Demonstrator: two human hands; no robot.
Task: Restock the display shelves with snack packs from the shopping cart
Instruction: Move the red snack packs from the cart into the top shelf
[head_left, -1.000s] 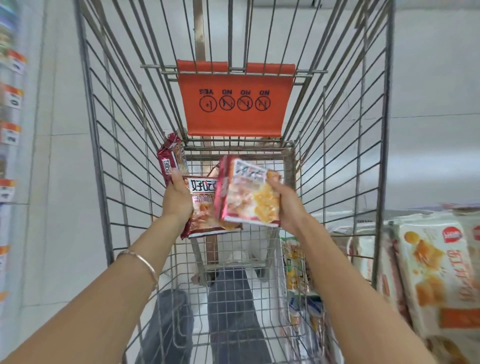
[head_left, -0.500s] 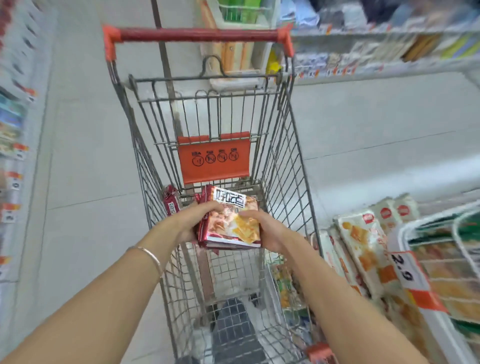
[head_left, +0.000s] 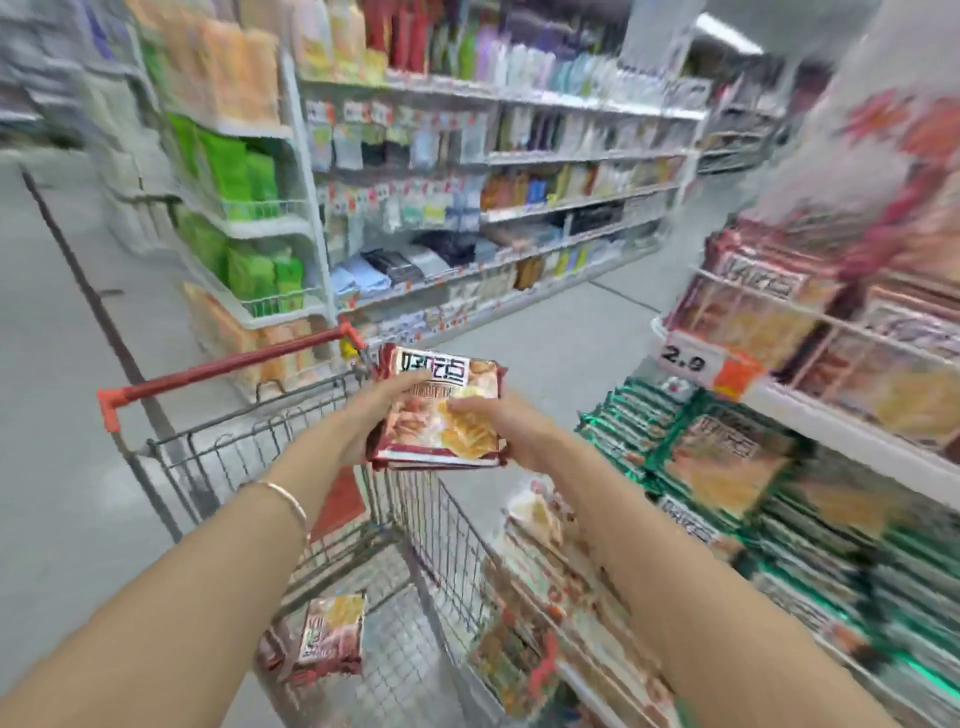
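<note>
A stack of red snack packs (head_left: 441, 410) is held above the wire shopping cart (head_left: 249, 447), at mid-frame. My left hand (head_left: 363, 415) grips the stack's left edge with the thumb on top. My right hand (head_left: 498, 421) grips its right edge, fingers lying over the top pack. More red packs (head_left: 327, 639) lie on the cart floor. The display shelves (head_left: 831, 415) on the right hold rows of similar packs; the upper tier carries a price tag reading 2.9 (head_left: 685, 358).
The cart's red handle (head_left: 234, 369) points away to the left. Across the aisle stand long shelves (head_left: 519, 208) of other goods and an end rack with green packs (head_left: 244, 208). Grey floor (head_left: 62, 415) lies open to the left of the cart.
Both hands lifted the stacked packs out of the cart and up to the right, toward the display shelves. The view swung up from the cart to the aisle.
</note>
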